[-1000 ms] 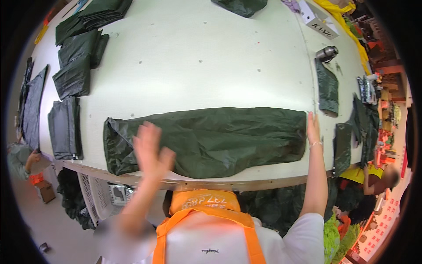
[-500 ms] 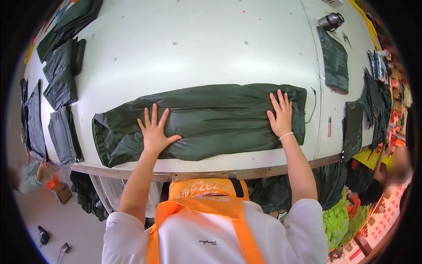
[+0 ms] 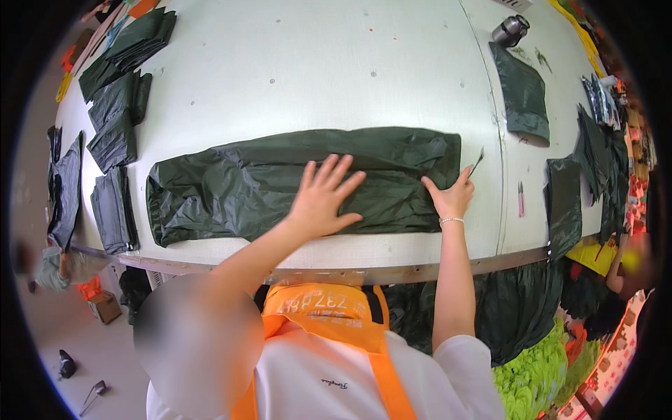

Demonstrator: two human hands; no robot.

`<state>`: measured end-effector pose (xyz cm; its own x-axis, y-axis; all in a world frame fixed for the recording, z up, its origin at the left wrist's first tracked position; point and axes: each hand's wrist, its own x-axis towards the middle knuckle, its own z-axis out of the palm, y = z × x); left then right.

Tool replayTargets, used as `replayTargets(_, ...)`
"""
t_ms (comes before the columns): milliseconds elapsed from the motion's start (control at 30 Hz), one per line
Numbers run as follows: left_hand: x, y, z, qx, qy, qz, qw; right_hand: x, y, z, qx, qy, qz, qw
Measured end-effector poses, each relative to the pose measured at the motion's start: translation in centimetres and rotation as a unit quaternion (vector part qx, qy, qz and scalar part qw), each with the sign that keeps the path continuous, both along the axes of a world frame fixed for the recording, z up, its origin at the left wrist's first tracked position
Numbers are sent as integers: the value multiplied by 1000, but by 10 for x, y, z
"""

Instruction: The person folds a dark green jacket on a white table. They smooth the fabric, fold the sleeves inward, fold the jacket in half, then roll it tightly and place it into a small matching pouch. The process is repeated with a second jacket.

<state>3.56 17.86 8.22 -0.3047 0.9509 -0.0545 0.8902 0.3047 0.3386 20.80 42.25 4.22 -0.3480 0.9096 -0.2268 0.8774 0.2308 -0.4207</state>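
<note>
A dark green, shiny folded garment (image 3: pixel 231 192) lies lengthwise across the white table in front of me, creased all over. My left hand (image 3: pixel 323 199) rests flat on its middle with fingers spread. At the garment's right end is my right hand (image 3: pixel 453 197), its thumb on the fabric and its other fingers curled past the edge. A thin dark cord (image 3: pixel 478 161) sticks out from those curled fingers. Whether they also grip the fabric edge is hidden.
Stacks of dark green folded pieces (image 3: pixel 115 203) line the table's left side. On the right lie more dark pieces (image 3: pixel 521 94), a metal flask (image 3: pixel 510 30) and a small pink tool (image 3: pixel 521 199). The table's front edge (image 3: pixel 336 276) runs before my orange apron (image 3: pixel 322 304).
My left hand has slid right, from the garment's left part to its middle. My right hand has moved down to the right edge, and the cord now comes out of its fingers.
</note>
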Motion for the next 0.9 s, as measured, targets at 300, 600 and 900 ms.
replayTargets(300,25,59,-66,30,-95,16,995,-16,3,112,-310,252,104,911)
replayTargets(600,-87,-68,-20,138,-793,271,529,-162,-207,100,-112,-7,337,935)
replayTargets(900,-112,-85,-64,117,-761,428,473,-163,-157,38,149,184,378,895)
